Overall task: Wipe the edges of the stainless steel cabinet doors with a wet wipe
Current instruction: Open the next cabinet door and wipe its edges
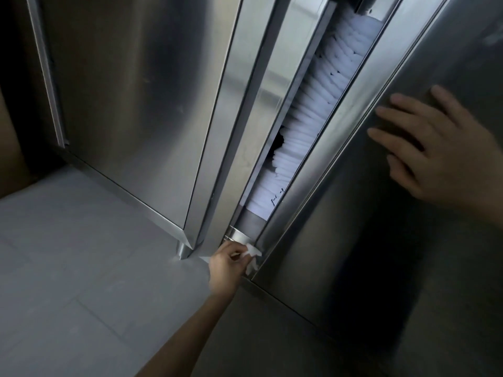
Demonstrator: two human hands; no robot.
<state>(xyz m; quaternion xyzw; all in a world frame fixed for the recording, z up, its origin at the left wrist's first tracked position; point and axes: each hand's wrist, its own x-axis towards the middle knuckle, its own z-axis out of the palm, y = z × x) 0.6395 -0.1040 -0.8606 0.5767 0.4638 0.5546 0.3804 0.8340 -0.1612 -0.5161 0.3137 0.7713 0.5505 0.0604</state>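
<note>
While the left hand (224, 269) reaches down to the bottom of the gap between the two doors, its fingers curl around a crumpled white wet wipe (252, 258) and pinch it against the lower corner of the right door (353, 240). The wipe touches the turned edge of that door (313, 164) right at its lowest end, just beside a short strip of the cabinet's steel base rail (239, 236). The bare forearm comes in from the near side, low in the view.

Farther up and to the right, the right hand (441, 151) lies flat on the face of the right door, fingers straight and spread, holding nothing.

Between the doors, the open gap shows a tall stack of white folded cloths (313, 110) inside the cabinet, with some small dark marks on the lowest of them. The left door (130, 91) stands to the left of the gap, its brushed face catching a soft sheen. Below its near corner a round steel leg (183, 250) meets the grey floor (68, 268).
</note>
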